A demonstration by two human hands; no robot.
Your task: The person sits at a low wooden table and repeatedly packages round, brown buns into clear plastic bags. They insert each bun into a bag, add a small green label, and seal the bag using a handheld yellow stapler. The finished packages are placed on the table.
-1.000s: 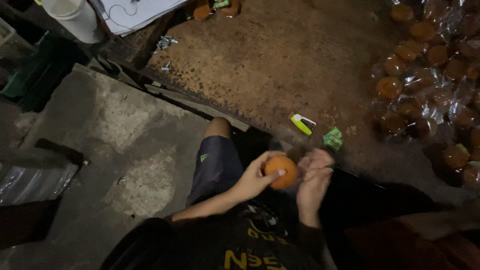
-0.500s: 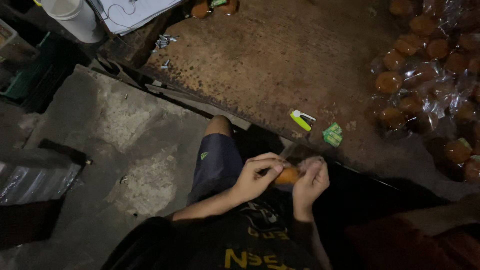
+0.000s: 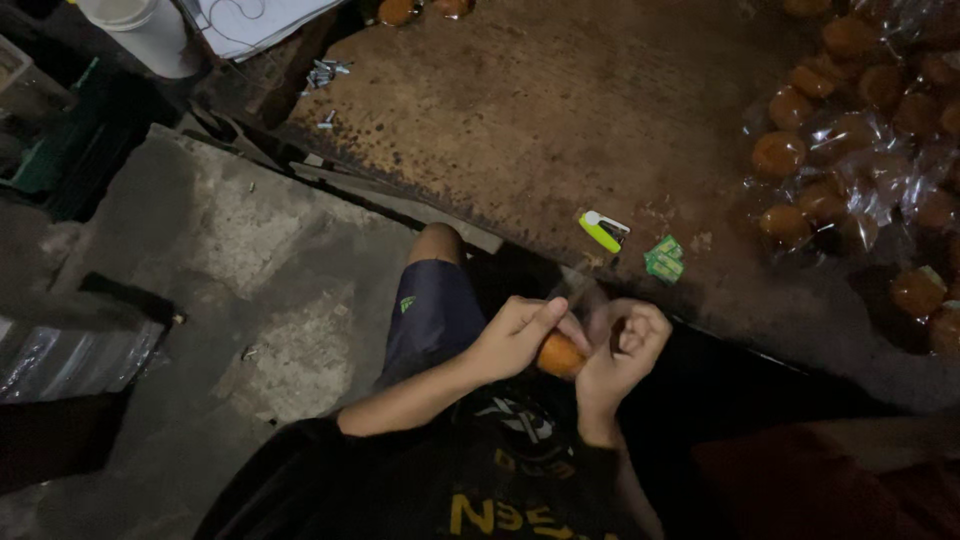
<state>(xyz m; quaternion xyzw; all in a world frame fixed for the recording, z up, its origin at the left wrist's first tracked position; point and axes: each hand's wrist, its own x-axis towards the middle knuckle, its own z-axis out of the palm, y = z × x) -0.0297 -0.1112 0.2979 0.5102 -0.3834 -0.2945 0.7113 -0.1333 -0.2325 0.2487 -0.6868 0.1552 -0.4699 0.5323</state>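
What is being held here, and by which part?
A small round orange item, gripped between both hands: left hand on its left side, right hand closed over its right.

Dim, warm light falls on the brown table [image 3: 560, 110] toward 12 o'clock; deep shadow fills 3 to 6 o'clock. Soft focus throughout; plastic wrap [image 3: 880, 170] at 2 o'clock glints faintly.
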